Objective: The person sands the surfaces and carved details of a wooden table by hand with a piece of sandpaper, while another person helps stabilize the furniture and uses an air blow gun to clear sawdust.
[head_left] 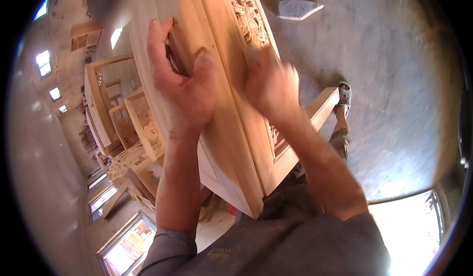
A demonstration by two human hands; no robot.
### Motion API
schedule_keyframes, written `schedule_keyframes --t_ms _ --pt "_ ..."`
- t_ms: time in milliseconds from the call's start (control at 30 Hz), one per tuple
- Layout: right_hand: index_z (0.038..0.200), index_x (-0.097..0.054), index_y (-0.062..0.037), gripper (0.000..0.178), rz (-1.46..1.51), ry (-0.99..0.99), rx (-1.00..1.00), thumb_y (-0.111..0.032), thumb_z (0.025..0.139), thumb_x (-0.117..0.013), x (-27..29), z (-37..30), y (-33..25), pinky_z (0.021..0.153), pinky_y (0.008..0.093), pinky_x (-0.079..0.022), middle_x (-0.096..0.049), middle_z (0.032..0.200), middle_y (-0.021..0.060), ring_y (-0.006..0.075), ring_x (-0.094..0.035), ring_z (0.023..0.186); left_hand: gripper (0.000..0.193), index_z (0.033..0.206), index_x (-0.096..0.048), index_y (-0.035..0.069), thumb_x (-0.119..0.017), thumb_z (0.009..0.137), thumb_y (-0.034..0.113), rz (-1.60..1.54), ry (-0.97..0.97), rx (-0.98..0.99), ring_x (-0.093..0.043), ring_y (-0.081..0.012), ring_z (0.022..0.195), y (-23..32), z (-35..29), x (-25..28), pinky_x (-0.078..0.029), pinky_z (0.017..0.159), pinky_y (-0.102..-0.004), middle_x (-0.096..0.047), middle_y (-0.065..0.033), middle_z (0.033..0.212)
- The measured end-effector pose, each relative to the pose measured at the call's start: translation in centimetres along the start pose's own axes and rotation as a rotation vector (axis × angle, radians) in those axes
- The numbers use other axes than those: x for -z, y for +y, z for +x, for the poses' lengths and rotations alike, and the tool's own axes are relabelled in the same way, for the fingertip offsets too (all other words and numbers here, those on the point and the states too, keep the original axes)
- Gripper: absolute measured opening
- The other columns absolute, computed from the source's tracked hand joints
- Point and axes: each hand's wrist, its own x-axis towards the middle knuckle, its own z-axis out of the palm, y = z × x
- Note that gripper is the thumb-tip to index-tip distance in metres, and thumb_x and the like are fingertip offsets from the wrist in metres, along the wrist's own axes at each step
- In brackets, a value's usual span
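A large pale wooden furniture piece [231, 143] with moulded edges stands tilted across the middle, close to my body. Along its right face runs a carved openwork panel [245, 12]. My left hand [185, 79] rests on the smooth wood, thumb and fingers spread apart, with a dark shadow between them. At the moulding beside the carving is my right hand [273, 84], smeared by motion. Its fingers look curled together against the wood; a greyish blur at their tips hides whatever they hold.
Unfinished wooden frames [111, 103] and carved parts [130, 160] crowd the left side. Another person [106, 5] is at the upper left. A flat greyish slab [298, 9] lies on the concrete floor [399, 93]. A sandalled foot [344, 96] shows beside a wooden leg [322, 108].
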Motion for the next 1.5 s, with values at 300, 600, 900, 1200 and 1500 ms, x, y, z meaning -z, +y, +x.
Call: schedule_keyframes --t_ms 300,600,900,1200,1500 --pt "0.110 -0.062 -0.0002 0.021 0.050 -0.052 0.068 -0.004 0.091 -0.055 1.3 -9.8 0.2 0.059 0.0576 -0.051 -0.066 0.104 0.0265 0.0455 -0.067 0.075 0.085 0.160 -0.015 -0.006 -0.065 0.092 -0.006 -0.043 0.046 0.039 -0.051 -0.0294 0.135 0.7 -0.6 0.6 -0.044 0.111 -0.0407 -0.043 -0.0209 0.156" --pt "0.128 -0.060 -0.0036 0.033 0.132 -0.186 0.037 -0.008 0.096 -0.056 1.8 -10.6 2.0 0.063 0.0555 -0.052 -0.067 0.103 0.0263 0.0480 -0.067 0.081 0.086 0.160 -0.015 -0.005 -0.066 0.091 -0.007 -0.125 0.061 0.072 -0.053 -0.0287 0.134 0.8 -0.7 0.3 -0.046 0.109 -0.0394 -0.045 -0.0217 0.155" --pt "0.100 -0.058 0.0019 0.010 0.136 -0.081 0.068 -0.007 0.095 -0.056 1.5 -7.0 0.4 0.051 0.0540 -0.046 -0.058 0.064 0.0252 0.0492 -0.059 0.059 0.082 0.155 -0.027 -0.008 -0.072 0.087 0.000 -0.145 0.093 0.056 -0.055 -0.0230 0.121 -0.1 -0.3 0.7 -0.046 0.105 -0.0351 -0.053 -0.0135 0.142" --pt "0.110 -0.056 0.0037 0.016 0.201 -0.065 -0.039 -0.002 0.095 -0.055 1.0 -7.6 1.4 0.051 0.0500 -0.047 -0.063 0.074 0.0234 0.0467 -0.062 0.061 0.089 0.160 -0.011 -0.007 -0.067 0.090 -0.007 0.021 0.061 0.021 -0.056 -0.0293 0.130 0.2 -0.1 0.5 -0.046 0.109 -0.0394 -0.049 -0.0243 0.151" --pt "0.091 -0.054 -0.0010 0.011 0.073 -0.043 0.004 -0.012 0.093 -0.057 -0.7 -2.7 1.0 0.056 0.0564 -0.048 -0.062 0.077 0.0266 0.0495 -0.061 0.065 0.090 0.161 -0.010 -0.006 -0.065 0.089 -0.008 -0.087 0.111 0.099 -0.050 -0.0298 0.139 1.1 -0.5 -0.2 -0.043 0.113 -0.0395 -0.046 -0.0262 0.153"
